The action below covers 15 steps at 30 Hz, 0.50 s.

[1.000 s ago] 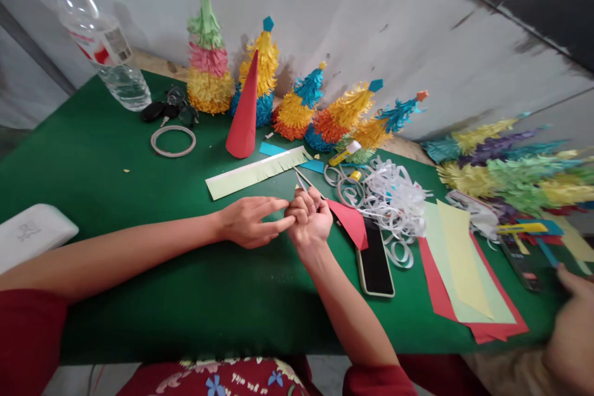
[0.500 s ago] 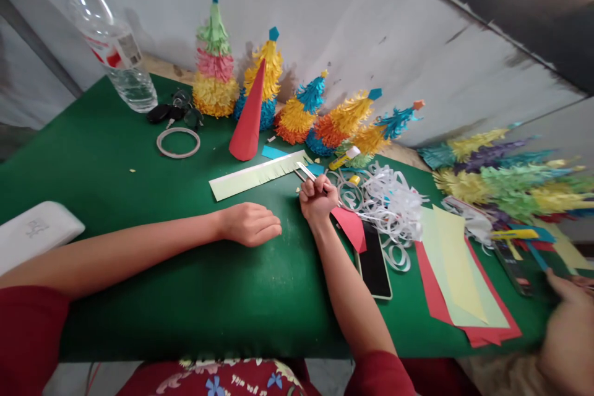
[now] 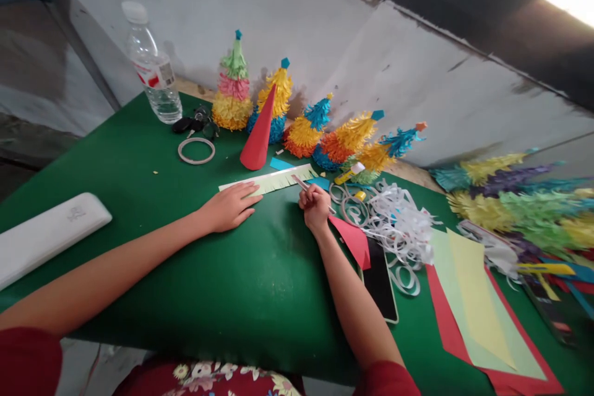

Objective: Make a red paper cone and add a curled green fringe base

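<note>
My left hand (image 3: 231,206) lies flat with its fingers spread on the left end of a pale green paper strip (image 3: 273,182). Short cuts make a fringe along the strip's near edge toward the right. My right hand (image 3: 315,205) is closed round a slim silver tool (image 3: 301,182), whose tip points up-left at the fringed end; its exact kind is unclear. Behind the strip stands a red paper cone (image 3: 258,142). Blue paper scraps (image 3: 281,164) lie beside the strip.
Fringed paper trees (image 3: 233,93) line the wall. A water bottle (image 3: 160,83), keys and a tape ring (image 3: 197,151) stand at the left, a white case (image 3: 55,232) nearer. To the right are a glue stick (image 3: 349,173), white paper curls (image 3: 403,219), a phone (image 3: 381,288) and coloured sheets (image 3: 482,303).
My left hand has moved from the bare table onto the strip and its fingers have spread. My right hand keeps its tool. The view has shifted, and the other person's hand has left it.
</note>
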{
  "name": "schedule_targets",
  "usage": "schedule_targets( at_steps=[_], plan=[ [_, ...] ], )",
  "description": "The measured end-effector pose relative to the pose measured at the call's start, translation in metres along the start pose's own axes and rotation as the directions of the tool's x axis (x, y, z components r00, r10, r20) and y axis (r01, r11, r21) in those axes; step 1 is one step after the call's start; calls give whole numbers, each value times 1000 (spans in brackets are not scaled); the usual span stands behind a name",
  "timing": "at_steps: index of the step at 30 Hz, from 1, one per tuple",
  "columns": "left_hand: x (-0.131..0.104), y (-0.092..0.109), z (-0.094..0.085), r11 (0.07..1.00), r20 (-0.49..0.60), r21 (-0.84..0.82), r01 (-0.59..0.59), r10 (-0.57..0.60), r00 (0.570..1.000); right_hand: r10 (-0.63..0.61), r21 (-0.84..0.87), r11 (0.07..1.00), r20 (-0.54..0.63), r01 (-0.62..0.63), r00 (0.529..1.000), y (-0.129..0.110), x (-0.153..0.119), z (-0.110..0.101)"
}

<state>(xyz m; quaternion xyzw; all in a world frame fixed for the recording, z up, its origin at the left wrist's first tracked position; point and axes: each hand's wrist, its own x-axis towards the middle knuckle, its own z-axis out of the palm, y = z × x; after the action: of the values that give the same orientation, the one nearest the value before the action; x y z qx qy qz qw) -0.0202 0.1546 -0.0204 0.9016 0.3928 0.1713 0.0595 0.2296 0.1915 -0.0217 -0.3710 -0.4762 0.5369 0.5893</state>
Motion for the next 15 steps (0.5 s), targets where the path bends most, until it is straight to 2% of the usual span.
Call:
schedule_targets(
  at_steps=[5,8,10,15],
  plan=[
    [0,-4,0,996,32,-94,11,-8,999,-142,-200,968,72,153,987,10,-10,12],
    [2,-6,-1,995,33,-97,23,-20,999,-143,-220,960,142,172,980,17,-4,27],
    [2,-5,0,995,31,-85,48,-45,998,-128,-280,940,240,195,962,19,3,35],
    [0,-5,1,992,50,-75,100,-96,994,-78,-484,820,435,305,897,13,11,42]
  ],
)
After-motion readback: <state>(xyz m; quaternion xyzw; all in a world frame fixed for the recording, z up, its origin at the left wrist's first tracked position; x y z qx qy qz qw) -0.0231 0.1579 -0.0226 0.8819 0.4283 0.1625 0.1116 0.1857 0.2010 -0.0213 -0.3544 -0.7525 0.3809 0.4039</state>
